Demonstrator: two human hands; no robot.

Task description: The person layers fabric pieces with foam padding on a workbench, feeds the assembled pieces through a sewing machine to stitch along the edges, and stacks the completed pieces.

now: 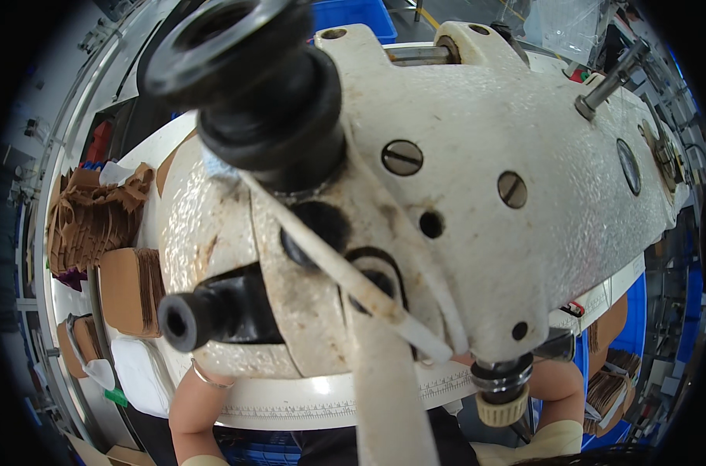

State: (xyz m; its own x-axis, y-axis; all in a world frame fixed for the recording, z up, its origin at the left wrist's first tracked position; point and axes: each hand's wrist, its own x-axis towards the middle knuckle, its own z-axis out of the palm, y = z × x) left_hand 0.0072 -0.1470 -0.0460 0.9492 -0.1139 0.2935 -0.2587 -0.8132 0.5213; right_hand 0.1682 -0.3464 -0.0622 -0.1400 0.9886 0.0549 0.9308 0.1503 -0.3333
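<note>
A cream-white industrial sewing machine (461,116) fills most of the view, very close. Black knobs (256,101) stick up from its left end, and a pale strap or lever hangs blurred across its front. From below, my left forearm (194,412) with a bangle at the wrist reaches in under the machine's left end. My right forearm (561,388) bends in from the right, behind a beige-capped knob (502,405). Both hands are hidden behind the machine, so neither their fingers nor anything they hold can be made out.
On the left lie stacks of brown pieces (129,291), a ragged brown bundle (100,213) and a white stack (142,373). A ruler scale marks the white table's near edge (322,404). Blue crates with brown pieces (609,388) stand at right; another blue bin (357,17) is beyond.
</note>
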